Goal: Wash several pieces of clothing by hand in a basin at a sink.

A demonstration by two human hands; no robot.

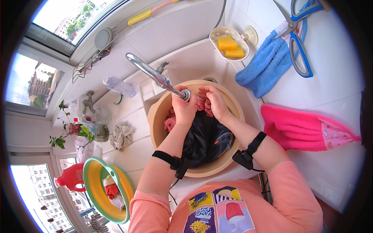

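A beige basin (155, 128) stands in the white sink with a dark garment (204, 138) and a bunched pink cloth (202, 104) in it. My left hand (184, 109) is closed on the pink cloth, right under the faucet's spout (185, 94), which hides part of its fingers. Curled over the cloth's other side is my right hand (216, 101). Another fold of pink cloth shows left of my left wrist. The dark garment lies below both hands, partly covered by my forearms.
The curved metal faucet (145, 66) reaches over the basin. Yellow soap bars (229, 46) sit in a wall dish. Blue (264, 64) and pink towels (297, 128) hang right, with blue-handled scissors (297, 50). At left are a clear bottle (119, 86), a grey rag (121, 136) and a yellow-green basin (91, 194).
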